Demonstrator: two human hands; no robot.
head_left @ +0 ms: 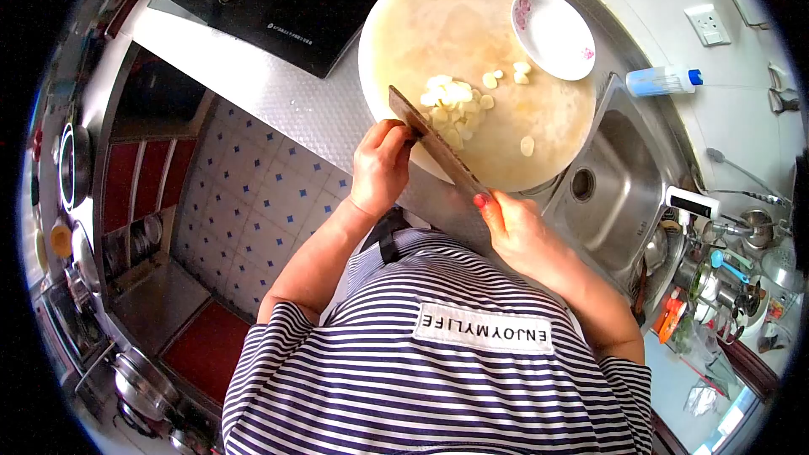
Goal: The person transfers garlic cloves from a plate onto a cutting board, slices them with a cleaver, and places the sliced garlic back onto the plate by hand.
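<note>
My right hand [516,223] is wrapped round the handle end of a kitchen knife [442,152] with a broad dark blade. The blade is seen nearly edge-on, slanting up and left over the near side of a round cutting board [404,25]. My left hand [381,164] is closed at the near face of the blade, fingertips curled against or close to it; what they hold, if anything, is hidden. Just beyond the blade lies a pile of pale slices [455,97], which look like garlic. A single slice [527,146] lies apart to the right.
A white flower-patterned dish [552,34] sits at the board's far right. A steel sink [624,177] is to the right, with a blue-capped bottle [664,81] behind it. The gas stove [278,13] is at the far left. Utensils [742,278] crowd the right side.
</note>
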